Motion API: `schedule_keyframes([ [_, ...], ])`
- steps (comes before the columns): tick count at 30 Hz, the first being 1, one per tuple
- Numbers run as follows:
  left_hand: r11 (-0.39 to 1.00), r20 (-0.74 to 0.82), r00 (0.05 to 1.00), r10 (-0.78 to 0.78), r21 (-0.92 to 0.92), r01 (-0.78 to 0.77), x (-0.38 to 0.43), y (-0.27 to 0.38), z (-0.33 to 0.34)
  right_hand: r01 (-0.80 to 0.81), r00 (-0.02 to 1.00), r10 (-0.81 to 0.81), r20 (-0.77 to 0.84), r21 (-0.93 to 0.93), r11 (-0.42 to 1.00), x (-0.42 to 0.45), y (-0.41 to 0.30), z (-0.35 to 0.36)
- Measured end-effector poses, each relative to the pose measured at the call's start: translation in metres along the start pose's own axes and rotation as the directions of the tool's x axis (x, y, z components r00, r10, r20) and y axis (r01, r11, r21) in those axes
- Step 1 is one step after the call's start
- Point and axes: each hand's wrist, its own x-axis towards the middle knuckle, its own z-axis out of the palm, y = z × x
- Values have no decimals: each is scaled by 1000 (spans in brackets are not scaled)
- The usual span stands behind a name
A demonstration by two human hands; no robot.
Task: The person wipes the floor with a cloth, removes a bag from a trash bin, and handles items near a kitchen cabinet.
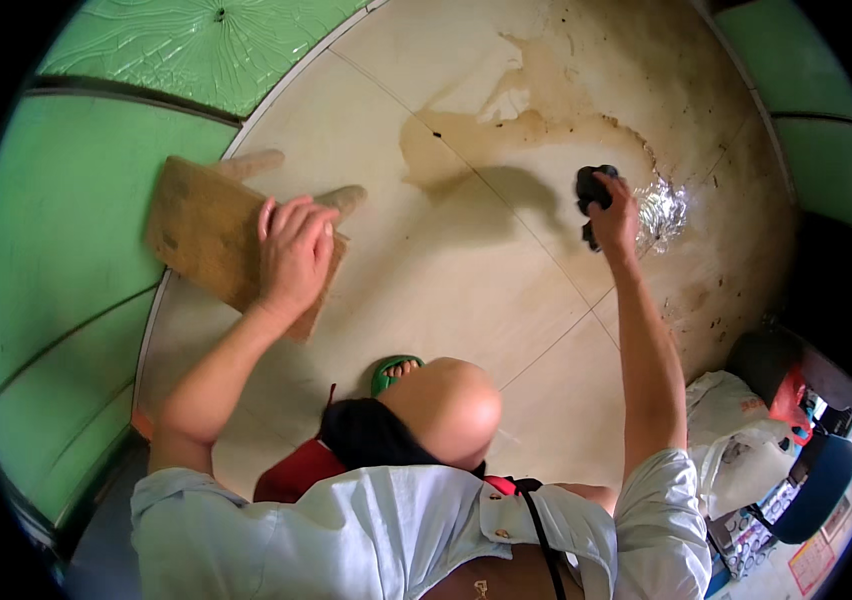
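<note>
My left hand (295, 251) holds a small wooden stool (208, 225) at the near end of its seat, fingers curled over the upper edge. The stool is tilted, its worn seat facing me, and two legs show beyond it. Out to the right, my right hand (617, 214) grips a bunched dark cloth (592, 187) low over the tiled floor (426, 300). Beside that hand, wet tile throws back a bright glare. A brown, dirty puddle (463, 135) spreads across the tiles ahead, with dark specks along its edge.
Green wall panels (110, 165) rise at the left, and another green panel (816, 157) stands at the right. White plastic bags (745, 450) and a dark blue object (816, 487) sit at lower right. My bent knee (448, 405) and green sandal (396, 371) are below.
</note>
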Motion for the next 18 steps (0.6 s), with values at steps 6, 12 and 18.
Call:
schedule_keyframes([
  [6, 999, 76, 997, -10, -40, 13, 9, 5, -7, 315, 924, -329, 194, 98, 944, -62, -123, 103],
  [12, 1000, 92, 996, -21, -3, 22, 6, -2, -6, 700, 500, -422, 756, -66, 711, -59, -177, 193],
  [18, 999, 91, 994, -53, -9, 54, 10, 2, -8, 528, 815, -480, 326, -74, 846, 56, -46, 185],
])
